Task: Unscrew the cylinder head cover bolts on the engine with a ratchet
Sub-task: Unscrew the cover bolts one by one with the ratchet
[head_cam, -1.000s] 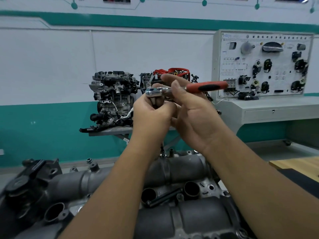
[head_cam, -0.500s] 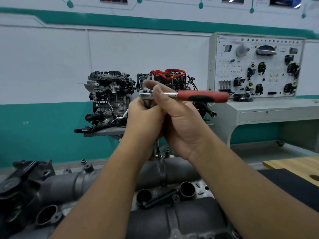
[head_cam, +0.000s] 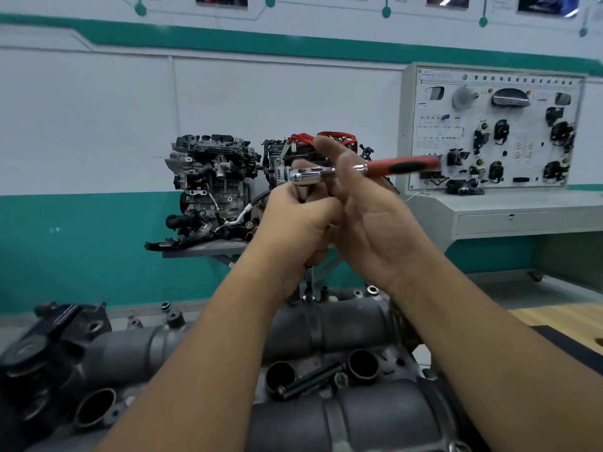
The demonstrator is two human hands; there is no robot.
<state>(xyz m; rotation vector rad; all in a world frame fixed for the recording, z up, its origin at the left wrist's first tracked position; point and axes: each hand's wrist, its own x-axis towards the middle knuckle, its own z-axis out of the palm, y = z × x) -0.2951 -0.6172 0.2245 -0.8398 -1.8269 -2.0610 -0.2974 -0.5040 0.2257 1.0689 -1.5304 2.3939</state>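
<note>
Panel lettering blurred; left hand grips ratchet extension.

Head view, forward-down, close over engine

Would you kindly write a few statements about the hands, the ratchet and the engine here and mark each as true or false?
1. The left hand grips the extension bar below the ratchet head. True.
2. The ratchet has a blue handle. False: the handle is red and black.
3. The right hand has its fingers straight against the ratchet's shaft. True.
4. The extension bar lies flat across the cylinder head cover. False: it stands upright, its lower end down at the cover's far edge.
5. A loose black bolt lies between two round openings on the engine. True.
</note>
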